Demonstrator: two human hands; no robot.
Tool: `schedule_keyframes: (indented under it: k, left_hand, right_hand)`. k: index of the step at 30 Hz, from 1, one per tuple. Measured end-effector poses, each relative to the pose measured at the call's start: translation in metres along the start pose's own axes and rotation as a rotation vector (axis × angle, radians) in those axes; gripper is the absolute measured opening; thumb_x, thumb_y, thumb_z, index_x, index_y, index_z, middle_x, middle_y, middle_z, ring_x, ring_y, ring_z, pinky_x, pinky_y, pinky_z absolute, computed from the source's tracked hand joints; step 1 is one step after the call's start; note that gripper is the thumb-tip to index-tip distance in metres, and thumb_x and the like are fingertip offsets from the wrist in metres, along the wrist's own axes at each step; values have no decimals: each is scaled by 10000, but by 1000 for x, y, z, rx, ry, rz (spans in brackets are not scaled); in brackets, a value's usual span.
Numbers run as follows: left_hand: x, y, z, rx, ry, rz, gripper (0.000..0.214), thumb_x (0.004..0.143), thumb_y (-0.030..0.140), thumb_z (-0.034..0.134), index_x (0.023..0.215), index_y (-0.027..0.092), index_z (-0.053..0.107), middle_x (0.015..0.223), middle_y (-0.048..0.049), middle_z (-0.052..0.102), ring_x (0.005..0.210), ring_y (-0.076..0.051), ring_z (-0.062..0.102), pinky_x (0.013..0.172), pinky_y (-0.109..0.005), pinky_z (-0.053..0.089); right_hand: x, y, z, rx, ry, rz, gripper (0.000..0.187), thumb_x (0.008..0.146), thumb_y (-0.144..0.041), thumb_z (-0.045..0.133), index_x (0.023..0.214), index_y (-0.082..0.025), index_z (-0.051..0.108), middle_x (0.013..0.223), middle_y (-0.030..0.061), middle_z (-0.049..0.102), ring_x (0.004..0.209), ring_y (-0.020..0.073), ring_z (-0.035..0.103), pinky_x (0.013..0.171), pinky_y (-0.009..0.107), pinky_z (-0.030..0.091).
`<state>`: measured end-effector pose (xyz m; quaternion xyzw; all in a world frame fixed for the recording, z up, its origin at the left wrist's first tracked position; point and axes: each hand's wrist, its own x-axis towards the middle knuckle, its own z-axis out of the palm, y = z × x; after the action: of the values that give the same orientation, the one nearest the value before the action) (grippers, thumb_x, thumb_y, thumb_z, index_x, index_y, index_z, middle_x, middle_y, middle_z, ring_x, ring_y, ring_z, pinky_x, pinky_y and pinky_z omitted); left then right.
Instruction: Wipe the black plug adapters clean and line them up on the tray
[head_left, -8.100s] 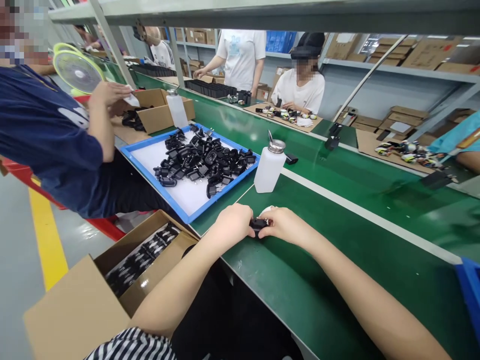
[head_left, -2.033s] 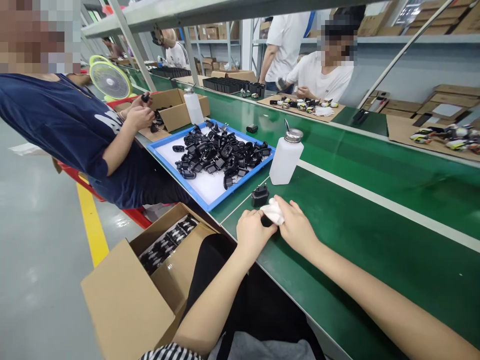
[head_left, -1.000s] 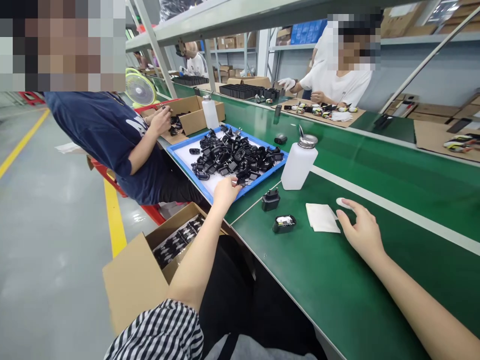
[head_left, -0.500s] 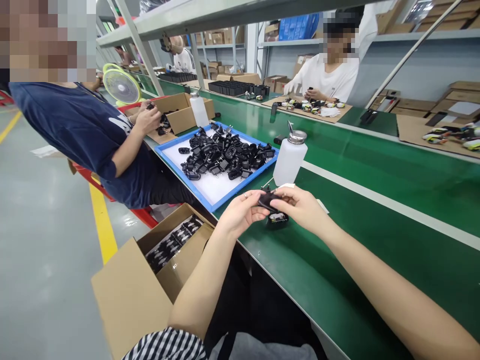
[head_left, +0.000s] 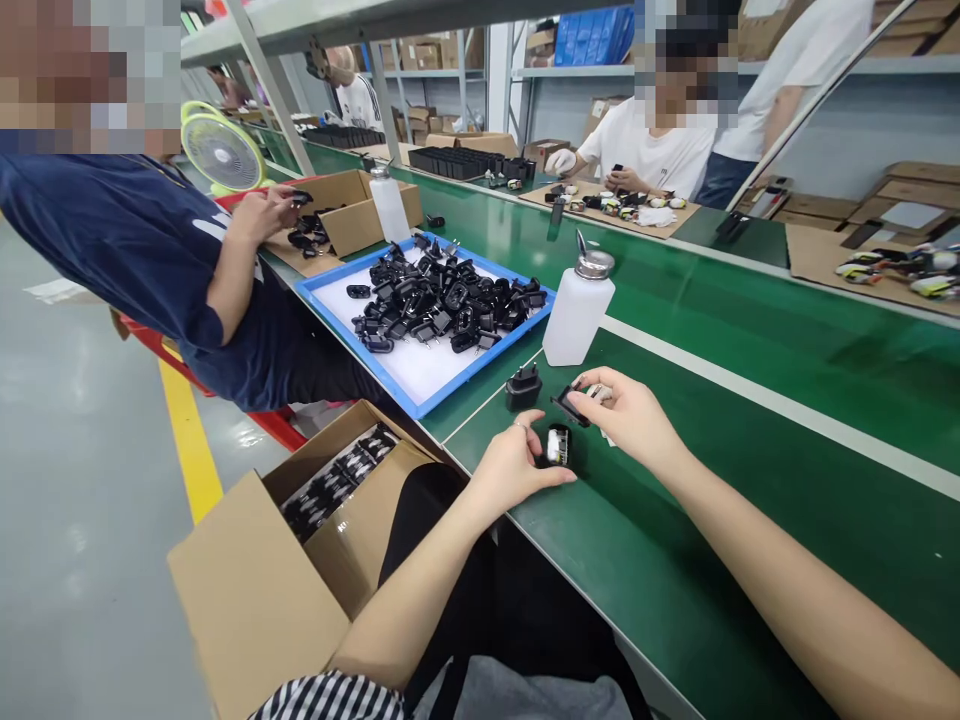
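Note:
My right hand [head_left: 619, 408] pinches a thin black plastic cover [head_left: 571, 404] between thumb and fingers, tilted just above the bench. Below it, an open black plug housing [head_left: 559, 446] with a white part and other small parts inside lies on the green surface. My left hand [head_left: 517, 462] is beside that housing, thumb and fingers spread around its near left side; whether they touch it I cannot tell. Behind my left fingers a black two-pin plug adapter [head_left: 523, 388] stands with its pins up. Something pale, partly hidden, is behind my right fingers.
A blue-rimmed tray [head_left: 421, 408] holds a heap of black plug adapters. A white pump bottle [head_left: 577, 320] stands at its right corner. An open carton [head_left: 255, 580] of packed black parts is at my left below the bench edge. Co-workers sit at left and across.
My hands, together on a black piece before, have parted. My left hand has lowered to the open housing; my right holds the cover. The standing plug adapter is now uncovered.

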<state>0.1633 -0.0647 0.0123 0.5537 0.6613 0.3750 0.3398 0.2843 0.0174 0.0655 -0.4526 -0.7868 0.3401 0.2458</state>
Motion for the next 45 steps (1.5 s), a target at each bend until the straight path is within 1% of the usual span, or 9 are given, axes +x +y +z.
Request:
schedule_keyframes:
  k: [5, 10, 15, 18, 23, 26, 31, 38, 45]
  left_hand:
    - [-1, 4, 13, -8, 90, 30, 557, 472, 374, 655, 947, 161, 456, 892, -16, 455, 518, -50, 418, 508, -203, 377]
    - [-2, 8, 18, -62, 113, -44, 497, 470, 277, 649, 914, 177, 446, 706, 28, 477, 525, -74, 440, 493, -192, 360]
    - [-5, 8, 20, -155, 107, -32, 517, 491, 232, 621, 970, 195, 429, 566, 68, 434, 482, -77, 432, 485, -194, 362]
    - [-6, 7, 19, -221, 97, -24, 480, 520, 218, 598, 971, 202, 437, 565, 70, 442, 451, -66, 428, 479, -192, 368]
    - [-5, 7, 21, -220, 155, 1, 440, 494, 231, 627, 906, 190, 480, 827, 13, 479, 450, -33, 448, 488, -190, 390]
    - [-5, 7, 23, -199, 185, 20, 433, 497, 231, 626, 905, 188, 489, 853, 12, 476, 444, -24, 448, 486, -184, 394]
    - [-7, 6, 25, -176, 179, 37, 500, 497, 248, 628, 968, 192, 469, 902, -7, 495, 485, -42, 464, 509, -192, 407]
    - [-10, 10, 22, -114, 205, 38, 437, 537, 242, 582, 957, 167, 489, 860, -25, 525, 535, -86, 497, 552, -222, 418]
    - [-8, 11, 15, -113, 143, 44, 445, 536, 227, 570, 974, 185, 498, 656, 5, 551, 652, -154, 527, 612, -250, 417]
  right_hand:
    - [-17, 1, 7, -206, 60, -115, 169, 651, -325, 474, 767, -203, 473, 500, -54, 472, 403, 90, 426, 415, 199, 318]
    - [-30, 1, 20, -365, 2, -138, 159, 668, -316, 422, 771, -195, 432, 513, -30, 485, 435, 125, 476, 407, 207, 315]
    - [-32, -1, 23, -450, -29, -105, 198, 682, -307, 393, 836, -189, 425, 538, -14, 509, 449, 143, 490, 413, 219, 315]
    - [-30, -5, 21, -483, -105, -76, 218, 694, -288, 382, 878, -188, 444, 554, -4, 529, 455, 144, 488, 417, 221, 309]
    - [-28, -11, 18, -524, -164, -48, 173, 713, -300, 375, 804, -195, 478, 515, -8, 508, 461, 143, 478, 417, 218, 290]
    - [-28, -11, 18, -555, -170, -40, 165, 716, -301, 376, 800, -193, 467, 509, -9, 497, 466, 146, 478, 413, 215, 280]
    - [-29, -7, 18, -596, -219, -82, 168, 729, -299, 360, 831, -192, 439, 521, -11, 493, 470, 148, 482, 405, 211, 264]
    - [-30, -6, 20, -564, -255, -73, 160, 739, -292, 338, 837, -186, 407, 567, 4, 515, 490, 151, 494, 418, 212, 279]
    - [-31, -5, 21, -548, -260, -89, 146, 739, -304, 336, 811, -190, 392, 545, -4, 504, 475, 149, 487, 408, 208, 273]
